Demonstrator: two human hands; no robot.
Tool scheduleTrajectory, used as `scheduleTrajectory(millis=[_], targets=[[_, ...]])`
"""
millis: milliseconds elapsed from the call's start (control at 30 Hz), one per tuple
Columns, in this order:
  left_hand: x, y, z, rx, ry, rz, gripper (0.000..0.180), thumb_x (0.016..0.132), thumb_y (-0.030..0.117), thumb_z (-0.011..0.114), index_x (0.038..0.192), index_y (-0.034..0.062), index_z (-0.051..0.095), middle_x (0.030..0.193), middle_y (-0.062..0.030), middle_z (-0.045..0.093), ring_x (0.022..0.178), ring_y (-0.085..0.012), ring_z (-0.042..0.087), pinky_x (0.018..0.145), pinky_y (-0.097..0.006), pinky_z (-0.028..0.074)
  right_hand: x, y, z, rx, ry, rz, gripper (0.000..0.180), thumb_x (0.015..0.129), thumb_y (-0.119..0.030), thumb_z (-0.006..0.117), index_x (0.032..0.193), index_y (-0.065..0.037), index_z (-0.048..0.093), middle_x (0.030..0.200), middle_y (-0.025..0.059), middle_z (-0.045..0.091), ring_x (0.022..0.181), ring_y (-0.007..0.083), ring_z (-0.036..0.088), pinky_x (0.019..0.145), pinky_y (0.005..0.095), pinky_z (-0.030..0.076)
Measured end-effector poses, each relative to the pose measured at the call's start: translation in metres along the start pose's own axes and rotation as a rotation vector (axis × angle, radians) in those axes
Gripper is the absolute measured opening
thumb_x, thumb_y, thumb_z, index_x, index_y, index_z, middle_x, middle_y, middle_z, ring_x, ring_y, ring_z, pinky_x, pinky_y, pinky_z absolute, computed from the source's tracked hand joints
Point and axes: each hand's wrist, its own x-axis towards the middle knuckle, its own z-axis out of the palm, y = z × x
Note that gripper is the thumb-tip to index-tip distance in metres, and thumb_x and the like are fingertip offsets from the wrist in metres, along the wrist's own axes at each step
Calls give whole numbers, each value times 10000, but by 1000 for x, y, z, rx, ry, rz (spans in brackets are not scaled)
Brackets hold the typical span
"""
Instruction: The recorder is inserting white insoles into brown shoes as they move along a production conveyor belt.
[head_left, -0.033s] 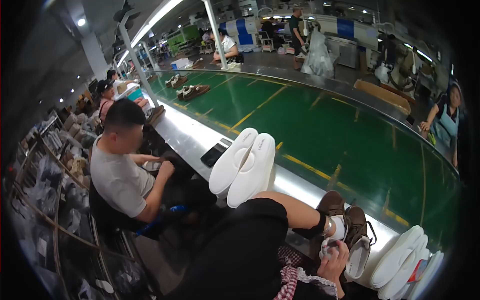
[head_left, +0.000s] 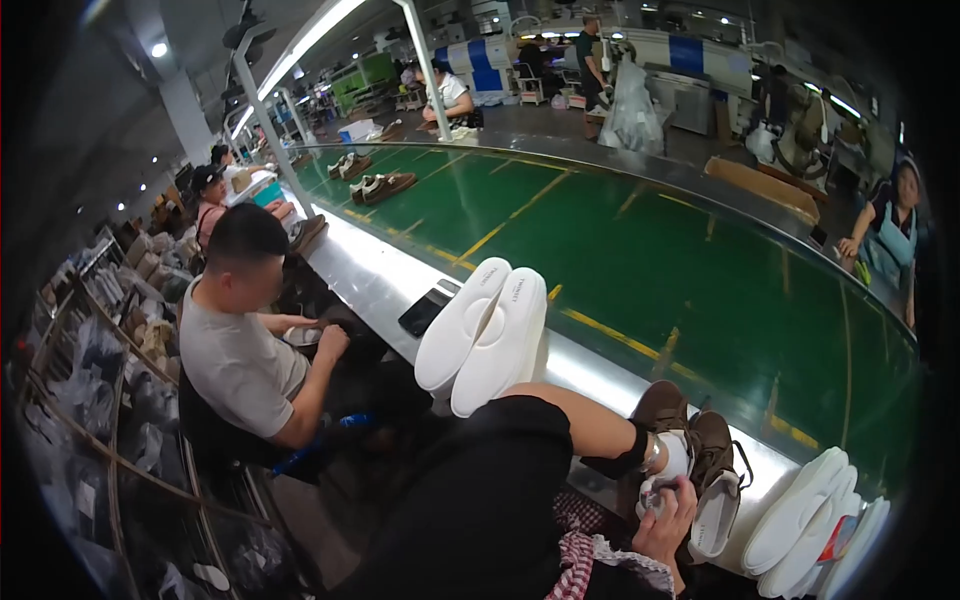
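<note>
Two brown lace-up shoes stand side by side at the metal ledge, lower right. My left arm reaches over to the left brown shoe (head_left: 660, 405). Past its black wristband and bracelet, something white (head_left: 676, 455) shows at the shoe's opening. The fingers of my left hand are hidden there. My right hand (head_left: 668, 520) comes from below, fingers curled round the pale heel end of that shoe. Beside it, the right brown shoe (head_left: 712, 450) has loose laces and a white insole (head_left: 713, 520) inside.
A pair of white insoles (head_left: 485, 338) lies left of my arm, by a phone (head_left: 428, 308). More white insoles (head_left: 800, 525) lean at the right. A green belt (head_left: 620, 260) runs beyond the metal ledge (head_left: 375, 262). Close at left sits a co-worker (head_left: 240, 330).
</note>
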Motion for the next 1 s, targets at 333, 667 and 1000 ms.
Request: scheduleTrajectory(millis=[333, 667, 1000], targets=[[3, 3, 25, -189, 147, 171, 222, 583, 285, 649, 702, 104, 601, 738, -89, 627, 730, -306, 613, 632, -385, 490, 2, 11, 25, 95, 216, 6, 514, 900, -328, 378, 1226, 70, 373, 1296, 320, 345, 1173, 492, 373, 958, 543, 309], [46, -6, 102, -95, 112, 316, 253, 805, 251, 492, 966, 107, 624, 952, -66, 612, 912, -202, 596, 771, -290, 478, 2, 13, 24, 104, 204, -20, 487, 881, -305, 395, 1188, 73, 405, 1300, 312, 346, 1173, 508, 362, 964, 549, 307], [-25, 26, -20, -152, 15, 53, 317, 759, 335, 576, 921, 79, 670, 850, -111, 647, 857, -263, 635, 787, -359, 499, 12, 0, -9, -41, 183, -75, 555, 800, -353, 571, 1224, -17, 447, 1279, 231, 409, 1181, 426, 397, 960, 506, 329]])
